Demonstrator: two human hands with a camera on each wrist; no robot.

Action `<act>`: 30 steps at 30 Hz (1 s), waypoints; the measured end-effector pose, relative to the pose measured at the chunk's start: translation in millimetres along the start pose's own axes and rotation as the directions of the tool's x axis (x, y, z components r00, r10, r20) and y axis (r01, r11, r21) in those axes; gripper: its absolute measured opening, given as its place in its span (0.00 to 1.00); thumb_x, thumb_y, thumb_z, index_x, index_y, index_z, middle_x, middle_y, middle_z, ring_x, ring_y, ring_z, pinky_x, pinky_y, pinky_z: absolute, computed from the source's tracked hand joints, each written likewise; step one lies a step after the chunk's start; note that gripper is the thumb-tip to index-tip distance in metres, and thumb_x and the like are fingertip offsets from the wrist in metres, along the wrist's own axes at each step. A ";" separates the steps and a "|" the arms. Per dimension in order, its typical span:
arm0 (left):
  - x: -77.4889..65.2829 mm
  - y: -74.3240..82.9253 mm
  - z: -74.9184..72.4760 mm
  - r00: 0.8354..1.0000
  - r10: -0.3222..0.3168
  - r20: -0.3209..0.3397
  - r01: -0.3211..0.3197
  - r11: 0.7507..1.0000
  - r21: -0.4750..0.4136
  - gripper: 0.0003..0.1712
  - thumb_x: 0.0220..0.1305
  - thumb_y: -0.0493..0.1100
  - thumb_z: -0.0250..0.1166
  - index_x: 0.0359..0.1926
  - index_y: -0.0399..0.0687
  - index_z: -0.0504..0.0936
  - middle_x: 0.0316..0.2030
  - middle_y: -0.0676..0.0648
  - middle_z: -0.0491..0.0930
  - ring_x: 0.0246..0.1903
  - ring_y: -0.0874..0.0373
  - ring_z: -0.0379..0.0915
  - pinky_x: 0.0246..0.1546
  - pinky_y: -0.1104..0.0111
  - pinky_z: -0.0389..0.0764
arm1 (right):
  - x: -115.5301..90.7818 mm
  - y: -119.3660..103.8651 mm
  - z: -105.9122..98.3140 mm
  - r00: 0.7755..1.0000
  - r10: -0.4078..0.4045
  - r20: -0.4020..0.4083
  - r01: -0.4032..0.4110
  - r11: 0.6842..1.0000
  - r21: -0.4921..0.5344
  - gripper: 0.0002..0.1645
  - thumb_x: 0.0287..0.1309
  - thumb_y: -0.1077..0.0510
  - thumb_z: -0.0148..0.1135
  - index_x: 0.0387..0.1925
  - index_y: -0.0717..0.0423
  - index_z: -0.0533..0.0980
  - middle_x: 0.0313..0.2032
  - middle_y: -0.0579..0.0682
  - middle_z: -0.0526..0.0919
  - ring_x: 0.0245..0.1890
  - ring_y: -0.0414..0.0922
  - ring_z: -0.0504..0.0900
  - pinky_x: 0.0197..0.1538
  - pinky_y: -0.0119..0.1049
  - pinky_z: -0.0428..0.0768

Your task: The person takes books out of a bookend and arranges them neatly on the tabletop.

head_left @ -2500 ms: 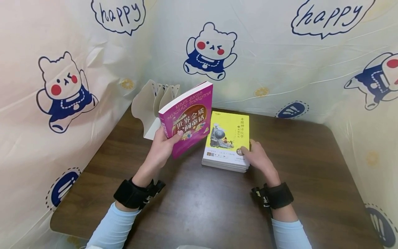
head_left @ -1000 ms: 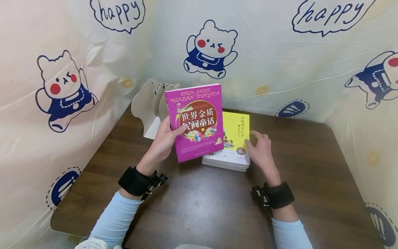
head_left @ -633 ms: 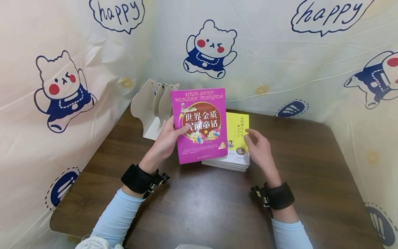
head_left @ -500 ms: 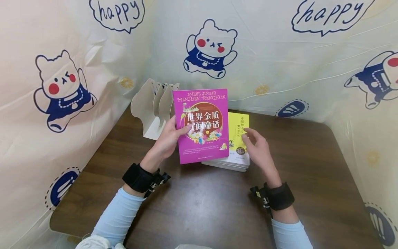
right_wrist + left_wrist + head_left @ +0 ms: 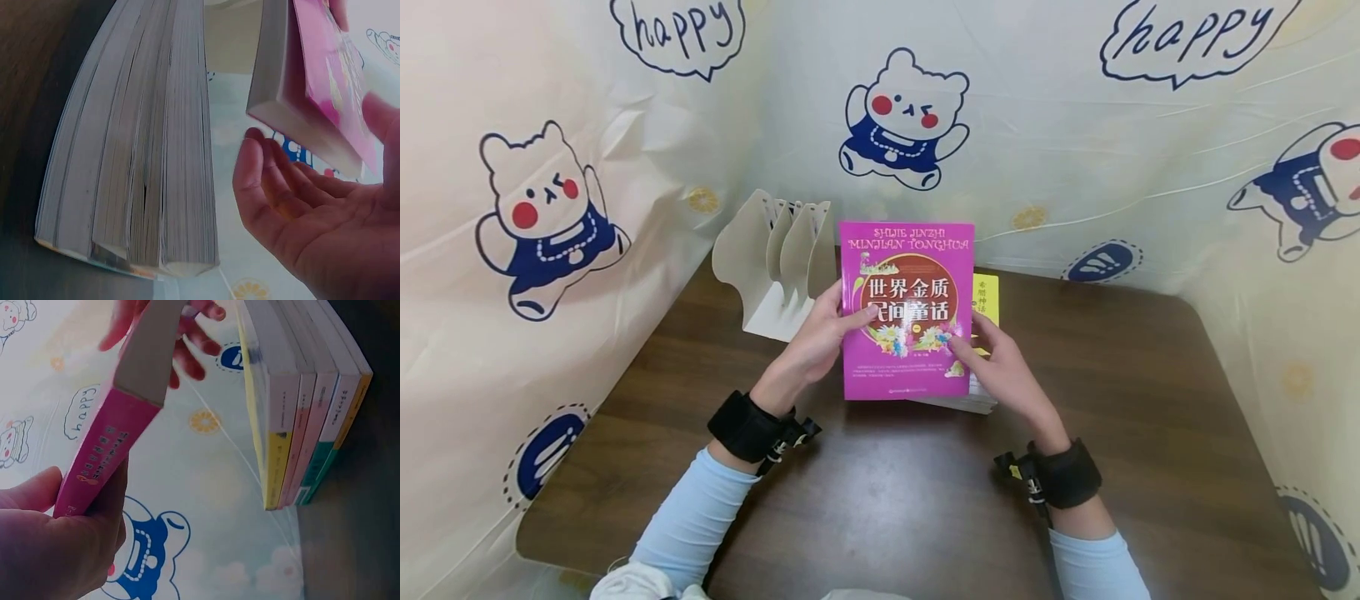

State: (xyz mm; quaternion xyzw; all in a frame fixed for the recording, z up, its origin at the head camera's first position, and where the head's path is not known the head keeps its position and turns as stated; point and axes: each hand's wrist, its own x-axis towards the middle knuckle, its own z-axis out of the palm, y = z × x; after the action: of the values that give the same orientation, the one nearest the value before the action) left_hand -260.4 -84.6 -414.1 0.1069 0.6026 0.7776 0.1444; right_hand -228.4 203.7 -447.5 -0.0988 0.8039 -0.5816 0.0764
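My left hand [image 5: 812, 342] grips a thick magenta paperback book [image 5: 910, 258] by its left edge, thumb on the cover. The book is raised and tilted, its front facing me; in the left wrist view its pink spine [image 5: 103, 447] lies between thumb and fingers. At the opposite edge is my right hand [image 5: 1011, 371], its thumb overlapping the cover. The right wrist view shows those fingers [image 5: 250, 162] spread loosely around the book's edge, with a gap to the pages. Behind it lies a stack of several books [image 5: 312, 406] with a yellow-covered one [image 5: 987, 292] on top, mostly hidden.
A cream book rack [image 5: 737, 258] with upright dividers stands at the table's back left, beside my left hand. The brown wooden table [image 5: 880, 492] is enclosed by printed cloth [image 5: 1030, 108] behind and at both sides.
The magenta book has turned from angled to facing me and moved right, covering more of the stack. My right hand has left the stack's edge and come to the book's right edge.
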 end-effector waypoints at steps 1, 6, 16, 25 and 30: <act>0.2 -0.6 0.6 1.000 0.000 0.003 0.000 1.000 -0.005 0.31 0.80 0.37 0.56 0.78 0.44 0.60 0.58 0.37 0.78 0.49 0.50 0.84 0.49 0.59 0.86 | -0.2 -0.3 1.0 1.000 -0.010 -0.002 0.010 1.000 0.004 0.45 0.72 0.40 0.65 0.80 0.52 0.61 0.62 0.57 0.78 0.57 0.55 0.81 0.46 0.45 0.88; 3.7 -5.1 2.2 1.000 -0.019 0.007 0.019 0.999 -0.034 0.30 0.81 0.38 0.56 0.78 0.44 0.61 0.57 0.38 0.78 0.48 0.51 0.84 0.48 0.60 0.86 | -1.0 -1.1 3.3 1.000 -0.024 -0.019 0.025 1.000 0.018 0.40 0.71 0.42 0.67 0.75 0.53 0.66 0.58 0.57 0.82 0.53 0.54 0.85 0.46 0.45 0.88; 9.7 -14.1 4.7 0.993 -0.115 -0.027 0.111 0.987 -0.116 0.31 0.81 0.43 0.58 0.78 0.46 0.62 0.58 0.38 0.78 0.51 0.49 0.84 0.50 0.57 0.86 | -1.1 0.0 5.7 0.998 -0.003 -0.068 0.005 0.999 0.033 0.39 0.68 0.41 0.70 0.72 0.53 0.71 0.57 0.57 0.83 0.49 0.53 0.88 0.44 0.45 0.88; 9.8 -14.2 7.8 0.991 -0.127 -0.038 0.118 0.978 -0.175 0.31 0.76 0.38 0.62 0.75 0.46 0.63 0.57 0.38 0.78 0.51 0.50 0.84 0.50 0.60 0.86 | -0.8 -1.3 4.9 0.994 0.034 -0.104 -0.029 0.999 0.043 0.40 0.69 0.40 0.69 0.73 0.54 0.70 0.56 0.57 0.83 0.47 0.52 0.88 0.44 0.44 0.88; 7.2 -13.3 7.3 0.988 -0.146 -0.047 0.131 0.965 -0.228 0.27 0.76 0.32 0.59 0.70 0.43 0.62 0.58 0.38 0.76 0.51 0.50 0.83 0.51 0.60 0.85 | -0.2 -1.7 4.7 0.993 0.044 -0.108 -0.041 0.999 0.035 0.42 0.69 0.40 0.69 0.74 0.55 0.69 0.56 0.58 0.83 0.47 0.52 0.89 0.45 0.43 0.88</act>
State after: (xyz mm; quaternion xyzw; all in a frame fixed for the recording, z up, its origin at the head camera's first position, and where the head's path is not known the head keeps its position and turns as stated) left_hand -263.3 -72.4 -425.2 0.0229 0.5211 0.8317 0.1904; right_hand -226.9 198.9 -447.4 -0.0486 0.7990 -0.5976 0.0466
